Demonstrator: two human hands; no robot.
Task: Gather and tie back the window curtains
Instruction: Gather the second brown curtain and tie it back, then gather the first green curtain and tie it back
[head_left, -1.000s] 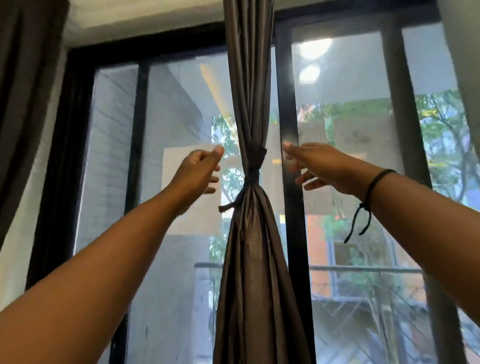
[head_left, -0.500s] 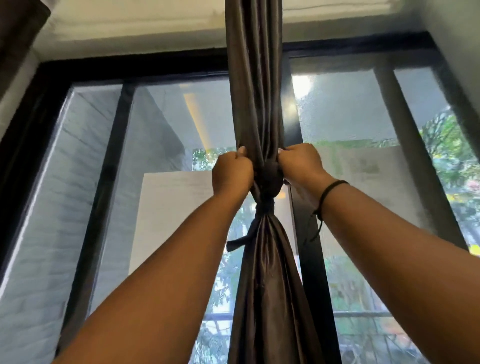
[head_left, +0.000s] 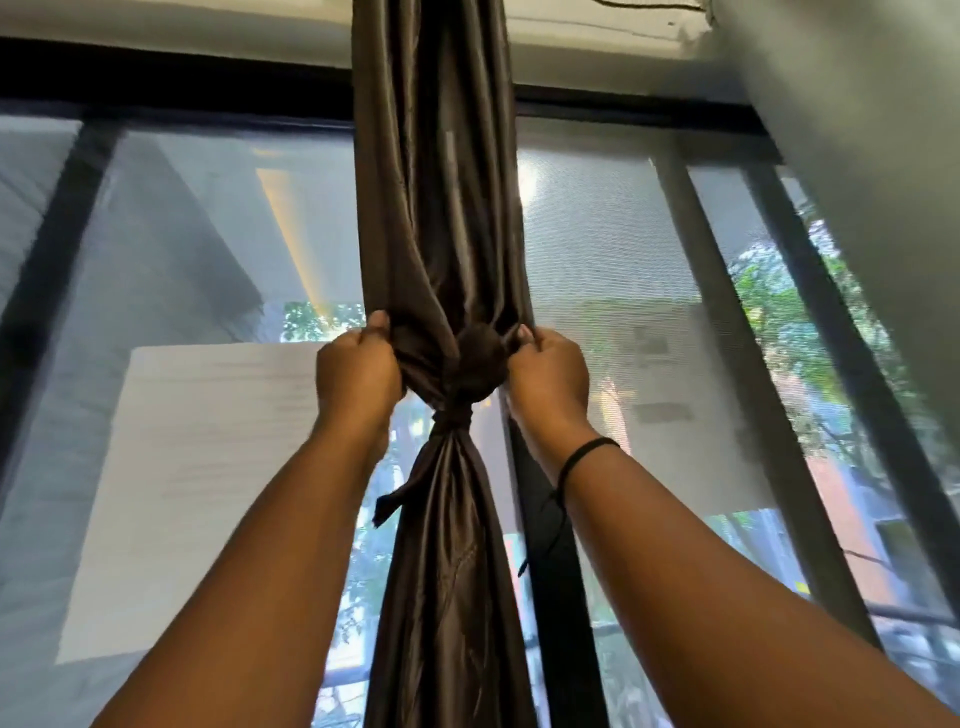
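Both raised: left hand (head_left: 358, 371) gripping the left folds of the gathered brown curtain (head_left: 441, 218) just above its tie (head_left: 453, 415), right hand (head_left: 548, 374) pinching the right folds beside the bunched knot, curtain hanging mid-window (head_left: 649, 291), cord (head_left: 584, 452) at right wrist.

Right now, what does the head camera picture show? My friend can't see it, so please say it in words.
Two hands grip a gathered brown curtain just above its tie: the left hand on its left side, the right hand on its right. Behind is a dark-framed window with trees outside, and a black cord circles the right wrist.
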